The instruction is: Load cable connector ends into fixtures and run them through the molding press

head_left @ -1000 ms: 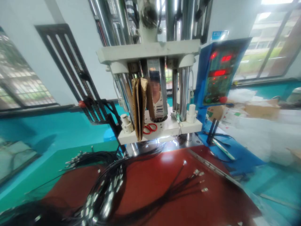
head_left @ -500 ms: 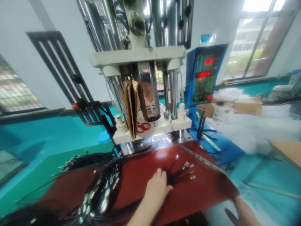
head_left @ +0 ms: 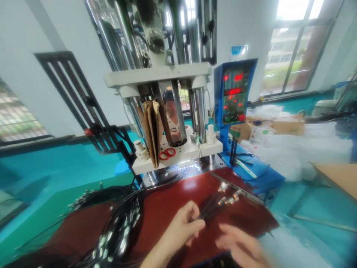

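My left hand [head_left: 187, 223] is closed around a small bunch of thin black cables [head_left: 208, 210] above the red-brown table surface [head_left: 170, 197]. Shiny metal connectors [head_left: 230, 197] fan out from the bunch toward the right. To the right and nearer to me, my right hand [head_left: 240, 242] is apart from the cables, its fingers extended and somewhat blurred, with nothing seen in it. A large bundle of black cables with pale metal ends [head_left: 122, 230] lies curved on the table, left of my left hand.
A press machine [head_left: 178, 152] stands behind the table, with red-handled scissors [head_left: 167, 153] and folded cardboard [head_left: 153, 134] on its plate. A blue control box [head_left: 235, 91] with lit red displays is at right. More cables [head_left: 92, 199] lie far left. White bags [head_left: 290, 149] are piled at right.
My left hand has gripped and lifted the cables, and their connectors sit farther right. My right hand has come in from the lower right edge toward them. The camera view has shifted slightly.
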Demonstrator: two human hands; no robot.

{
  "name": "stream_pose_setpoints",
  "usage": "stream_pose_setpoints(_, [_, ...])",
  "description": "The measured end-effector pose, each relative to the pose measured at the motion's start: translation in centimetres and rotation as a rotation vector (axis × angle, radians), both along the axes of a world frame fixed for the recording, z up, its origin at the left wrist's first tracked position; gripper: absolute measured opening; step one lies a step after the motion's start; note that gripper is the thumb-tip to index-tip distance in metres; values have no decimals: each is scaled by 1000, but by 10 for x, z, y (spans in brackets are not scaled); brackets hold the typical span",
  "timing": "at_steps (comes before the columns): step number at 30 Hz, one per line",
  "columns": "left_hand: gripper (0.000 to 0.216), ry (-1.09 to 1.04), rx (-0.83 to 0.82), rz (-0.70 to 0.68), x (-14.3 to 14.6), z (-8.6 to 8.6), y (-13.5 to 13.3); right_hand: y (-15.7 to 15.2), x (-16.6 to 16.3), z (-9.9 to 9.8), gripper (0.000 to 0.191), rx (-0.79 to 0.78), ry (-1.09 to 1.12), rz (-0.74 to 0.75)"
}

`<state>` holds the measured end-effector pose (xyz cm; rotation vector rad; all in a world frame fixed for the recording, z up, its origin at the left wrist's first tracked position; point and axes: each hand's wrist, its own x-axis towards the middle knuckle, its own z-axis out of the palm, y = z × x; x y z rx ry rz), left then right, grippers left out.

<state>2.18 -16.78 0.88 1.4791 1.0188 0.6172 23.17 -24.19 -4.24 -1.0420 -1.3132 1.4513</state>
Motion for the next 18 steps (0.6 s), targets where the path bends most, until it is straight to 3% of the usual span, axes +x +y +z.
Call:
stream_pose_setpoints(3, [29, -145, -7, 45, -3, -5, -16, 36, -47, 26, 42, -47, 495, -9])
stream_pose_setpoints(5, [30, -126, -14, 116, -7, -12, -22, 55, -67, 38, 30, -52, 623, -63])
stream_pose_setpoints(8, [35, -101, -140, 158, -12, -17, -27, 66, -79, 50, 16, -50, 568, -13])
stream_pose_setpoints(11, [46, -274, -325, 6, -9, -8, -24, 63, -78, 52, 17, -36, 401, 160])
stream_pose_setpoints(13, [49, -425, -363, -96, -1, 0, -19, 62, -72, 52, 20, -50, 329, 240])
stream_pose_setpoints(15, [46, -471, -322, -114, 9, 4, -12, 65, -64, 54, 29, -51, 371, 205])
stream_pose_setpoints(18, [37, -368, -216, -27, 23, 0, -3, 78, -47, 63, 39, 71, 549, -20])
